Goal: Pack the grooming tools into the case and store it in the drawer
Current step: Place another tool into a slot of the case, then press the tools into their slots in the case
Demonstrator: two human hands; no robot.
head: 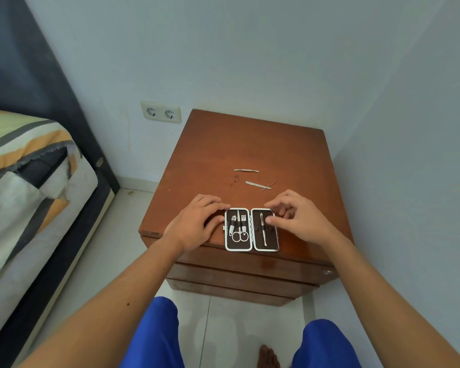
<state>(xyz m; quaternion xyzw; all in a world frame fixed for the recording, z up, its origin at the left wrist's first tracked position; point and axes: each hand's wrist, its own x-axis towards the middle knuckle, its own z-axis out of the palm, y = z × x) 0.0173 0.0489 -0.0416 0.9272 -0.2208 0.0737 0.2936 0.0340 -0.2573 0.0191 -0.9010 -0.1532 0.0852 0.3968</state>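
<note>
**Seating 1 tool at a time in the open case**

Lying open and flat at the front edge of the nightstand (250, 144): the case (251, 229), 2 halves side by side. In its left half, scissors (240, 232) and what look like 2 smaller tools under an elastic band. In its right half, 1 slim tool (263, 229) under its own band, 1 or 2 loops beside it apparently free.

Pressed flat just left of the case, fingertips on its rim: the left hand (194, 224), open, gripping nothing, acting as an anchor. Over the case's right half: the right hand (298, 219), fingers curled, thumb and forefinger pinched near the upper part of the slim tool; hard to tell whether actually gripping it or only pressing it down.

Beyond the case, toward the wall, well apart from it: 3 loose pieces, a flat file-like tool (246, 170), a second flat tool (258, 185) and a thin pin-like pick (268, 186) crossing its tip.

Best judged approach: keep the left palm down so the case cannot slide off the edge; push the slim tool fully under its band; then fetch loose pieces singly, thin end first into a free loop. Worth separating the crossed pair first, since the pick looks easy to flick away.

Below the case, in the nightstand front: drawers (239, 274), all shut.
</note>
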